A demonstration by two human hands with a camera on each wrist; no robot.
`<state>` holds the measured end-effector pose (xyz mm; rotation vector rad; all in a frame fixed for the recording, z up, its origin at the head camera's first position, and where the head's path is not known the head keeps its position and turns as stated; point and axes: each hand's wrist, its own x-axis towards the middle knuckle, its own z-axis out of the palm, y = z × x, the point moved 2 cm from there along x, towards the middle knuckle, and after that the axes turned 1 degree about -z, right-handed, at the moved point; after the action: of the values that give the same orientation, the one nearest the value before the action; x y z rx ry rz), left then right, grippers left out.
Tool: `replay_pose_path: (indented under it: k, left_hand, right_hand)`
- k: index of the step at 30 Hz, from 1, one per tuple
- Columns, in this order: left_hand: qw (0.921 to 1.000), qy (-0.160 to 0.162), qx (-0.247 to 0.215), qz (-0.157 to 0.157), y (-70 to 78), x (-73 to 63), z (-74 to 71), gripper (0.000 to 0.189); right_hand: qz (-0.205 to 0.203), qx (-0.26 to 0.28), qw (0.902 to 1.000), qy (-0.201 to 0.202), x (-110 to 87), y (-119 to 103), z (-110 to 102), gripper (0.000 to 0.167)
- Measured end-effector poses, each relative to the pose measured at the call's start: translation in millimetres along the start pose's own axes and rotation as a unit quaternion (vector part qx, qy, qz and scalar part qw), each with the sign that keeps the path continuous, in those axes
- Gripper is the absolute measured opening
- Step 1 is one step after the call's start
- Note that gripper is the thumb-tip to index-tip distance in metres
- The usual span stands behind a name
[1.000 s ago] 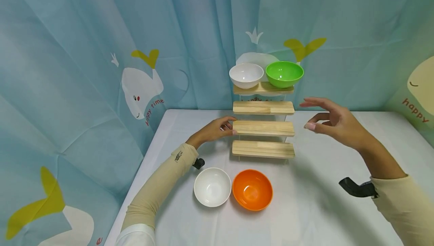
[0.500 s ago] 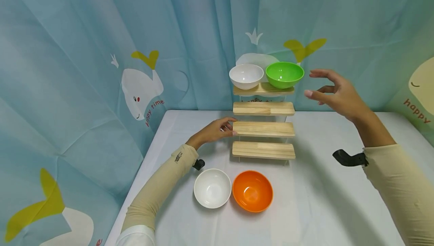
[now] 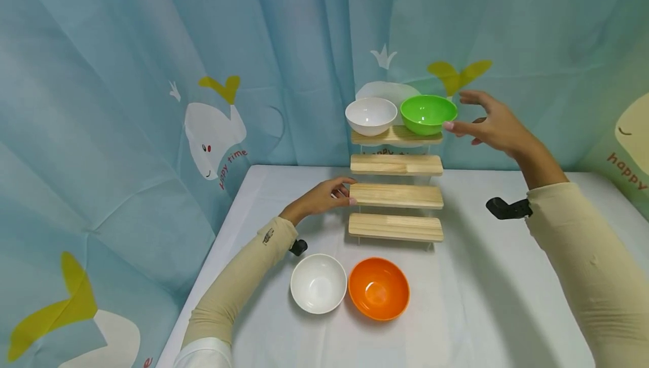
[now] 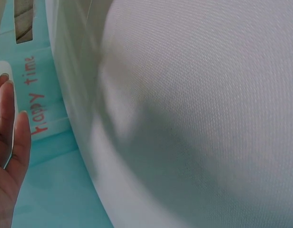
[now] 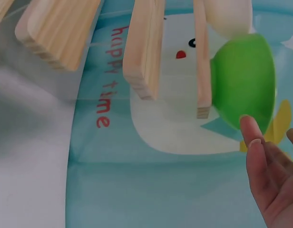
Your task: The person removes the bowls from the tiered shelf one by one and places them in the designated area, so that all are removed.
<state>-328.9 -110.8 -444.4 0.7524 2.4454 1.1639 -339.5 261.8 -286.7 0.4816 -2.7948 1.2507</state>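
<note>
A stepped display rack with wooden boards (image 3: pixel 396 195) stands on the table. My left hand (image 3: pixel 321 196) holds the left end of one of its lower boards between thumb and fingers; in the left wrist view only part of that hand (image 4: pixel 8 142) shows. On the top board sit a white bowl (image 3: pixel 371 116) and a green bowl (image 3: pixel 428 115), side by side. My right hand (image 3: pixel 494 123) is just right of the green bowl, thumb and fingers spread apart. In the right wrist view its fingertips are at the green bowl's (image 5: pixel 244 83) rim; contact cannot be told.
In front of the rack, a second white bowl (image 3: pixel 319 284) and an orange bowl (image 3: pixel 378 289) stand next to each other on the white tablecloth (image 3: pixel 487 300). A blue curtain (image 3: pixel 294 63) with printed whales hangs close behind the rack.
My right hand has risen from beside the middle boards and moved left, up to the green bowl. The left hand stays at the rack, and the bowls have not moved.
</note>
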Motion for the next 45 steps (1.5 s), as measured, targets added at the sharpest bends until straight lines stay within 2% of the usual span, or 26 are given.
replay_pose_path:
  k: [7, 13, 29, 37, 45]
  left_hand:
    - [1.0000, -0.003, 0.009, 0.002, -1.0, 1.1, 0.9, 0.060]
    - [0.9999, -0.005, 0.009, 0.003, -1.2, -0.5, 1.8, 0.059]
    - [0.9999, -0.008, 0.011, -0.011, -1.3, 0.2, 2.1, 0.061]
    - [0.9999, -0.005, 0.010, -0.009, -0.7, 0.1, 0.5, 0.060]
    - [0.9999, -0.008, 0.001, -0.006, -0.7, 1.8, 0.0, 0.060]
  right_hand:
    - [0.024, -0.013, 0.9991, -0.033, 12.1, 11, 1, 0.092]
    - [0.033, -0.008, 0.9982, -0.050, 21.4, 17, 5, 0.090]
    - [0.038, -0.037, 0.9948, -0.087, 36.7, 14, 10, 0.095]
    - [0.042, -0.064, 0.9932, -0.088, 43.6, 8, 13, 0.101]
    - [0.049, -0.066, 0.9928, -0.087, 45.6, 9, 12, 0.105]
